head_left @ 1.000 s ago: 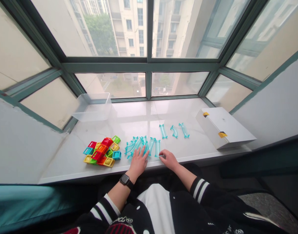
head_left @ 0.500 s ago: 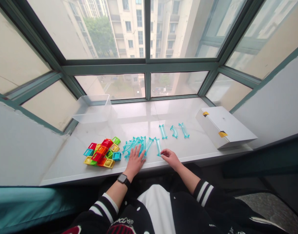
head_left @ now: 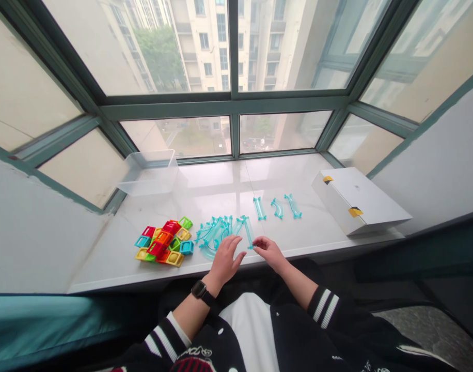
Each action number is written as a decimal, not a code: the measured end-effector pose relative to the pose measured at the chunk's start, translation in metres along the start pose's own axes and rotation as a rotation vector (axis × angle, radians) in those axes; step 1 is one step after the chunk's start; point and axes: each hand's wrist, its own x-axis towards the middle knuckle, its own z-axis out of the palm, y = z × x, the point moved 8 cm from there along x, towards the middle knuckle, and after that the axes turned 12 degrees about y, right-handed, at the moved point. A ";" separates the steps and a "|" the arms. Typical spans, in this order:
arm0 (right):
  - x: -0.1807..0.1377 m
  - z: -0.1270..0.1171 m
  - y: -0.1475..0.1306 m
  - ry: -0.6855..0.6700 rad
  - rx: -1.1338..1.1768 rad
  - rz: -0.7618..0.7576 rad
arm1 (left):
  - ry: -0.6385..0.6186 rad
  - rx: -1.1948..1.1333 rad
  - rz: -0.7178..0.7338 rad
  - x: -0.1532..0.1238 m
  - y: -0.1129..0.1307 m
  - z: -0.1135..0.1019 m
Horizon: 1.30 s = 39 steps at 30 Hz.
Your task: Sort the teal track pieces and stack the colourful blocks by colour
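Observation:
A heap of clear teal track pieces (head_left: 217, 231) lies on the white window ledge (head_left: 221, 191). My right hand (head_left: 269, 251) pinches the near end of one straight teal track piece (head_left: 247, 230) at the heap's right edge. My left hand (head_left: 226, 261), with a black watch on the wrist, hovers with spread fingers just beside that piece, at the near side of the heap. Three separate teal track pieces (head_left: 277, 207) lie in a row farther back to the right.
A pile of coloured square frame tiles (head_left: 163, 242) lies left of the heap. A clear plastic bin (head_left: 148, 171) stands at the back left by the window. A white flat box (head_left: 358, 199) with yellow tabs sits at the right end.
My right hand has closed on the end of a straight track piece and drawn it out of the heap. My left hand lifted off the heap and shifted right toward it.

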 end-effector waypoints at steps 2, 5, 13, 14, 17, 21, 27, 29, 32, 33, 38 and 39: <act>-0.002 0.005 -0.001 -0.019 -0.015 -0.024 | -0.014 -0.127 -0.133 0.002 0.003 0.004; -0.008 0.012 -0.005 -0.040 -0.120 -0.106 | -0.050 -0.239 -0.297 0.000 0.002 0.013; -0.018 0.017 -0.036 0.043 -0.302 -0.351 | -0.011 -0.329 -0.463 -0.005 -0.002 0.014; -0.018 0.017 -0.038 0.047 -0.309 -0.366 | -0.002 -0.335 -0.474 -0.006 -0.004 0.013; -0.019 0.016 -0.040 0.059 -0.316 -0.390 | 0.008 -0.369 -0.525 -0.008 -0.010 0.016; -0.020 0.012 -0.042 0.076 -0.297 -0.395 | 0.038 -0.448 -0.625 -0.013 -0.020 0.023; -0.024 0.007 -0.053 0.098 -0.311 -0.473 | 0.078 -0.708 -0.800 -0.019 -0.030 0.041; -0.023 0.005 -0.055 0.127 -0.333 -0.492 | 0.079 -0.727 -0.809 -0.018 -0.032 0.044; -0.018 0.001 -0.053 0.172 -0.338 -0.468 | 0.063 -0.620 -0.777 -0.013 -0.034 0.047; -0.016 -0.001 -0.051 0.186 -0.333 -0.459 | 0.062 -0.581 -0.759 -0.011 -0.035 0.048; -0.003 -0.017 -0.046 0.265 -0.295 -0.434 | 0.046 -0.538 -0.674 0.003 -0.029 0.061; 0.001 -0.022 -0.045 0.285 -0.295 -0.424 | 0.033 -0.544 -0.667 0.005 -0.027 0.065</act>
